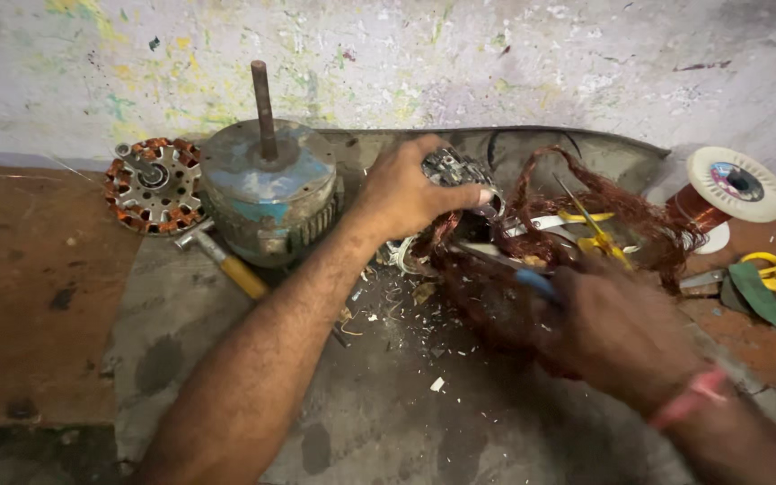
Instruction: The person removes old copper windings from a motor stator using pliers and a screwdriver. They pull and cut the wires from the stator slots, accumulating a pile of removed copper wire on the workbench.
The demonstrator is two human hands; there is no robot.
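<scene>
Motor (269,193) stands left of wire tangle (586,211); spool (731,189) right of it.

Motor repair wkshop: stator (154,185), copper wire spool (727,192).

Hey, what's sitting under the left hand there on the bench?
The left hand grips a dark metal stator with tangled copper wire spilling from it. Palm and fingers cover most of the stator, so its underside and what it rests on are hidden.

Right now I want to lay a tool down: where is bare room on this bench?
Bare: the brown board left of the grey mat, and the mat's near part below the hammer. Crowded: around the left hand and right hand in the copper wire, and by the spool.
</scene>
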